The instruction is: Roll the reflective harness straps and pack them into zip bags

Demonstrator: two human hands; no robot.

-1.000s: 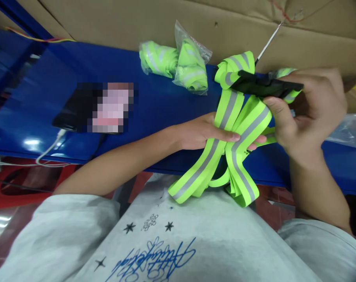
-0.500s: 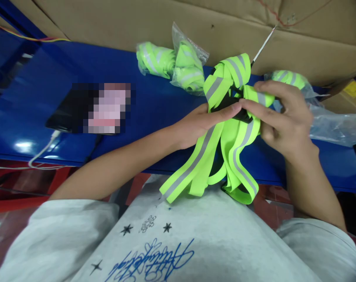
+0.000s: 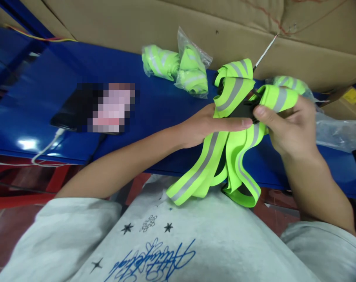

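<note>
The left hand (image 3: 206, 124) and right hand (image 3: 295, 127) grip the neon strap (image 3: 206, 162) at its black buckle (image 3: 241, 111), over the counter (image 3: 154, 105); behind, clear bags (image 3: 184, 39) hold rolled neon bundles (image 3: 194, 80).

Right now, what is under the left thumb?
On the left hand, the thumb overlaps a black piece and yellow-green straps; the covered parts beneath, and the other fingertips, cannot be seen.

One left hand (image 3: 204, 124), one right hand (image 3: 295, 125), one black buckle (image 3: 239, 111).
Three bagged green rolls (image 3: 192, 80) show, one of them partly hidden; the loose green straps (image 3: 203, 172) overlap too much to count. There is one cardboard box (image 3: 341, 105), one white plug (image 3: 59, 132) and one shirt (image 3: 222, 239), which bears three black stars (image 3: 127, 228) and one snowflake (image 3: 148, 224). One phone (image 3: 68, 111) or two: too blurred to tell.
</note>
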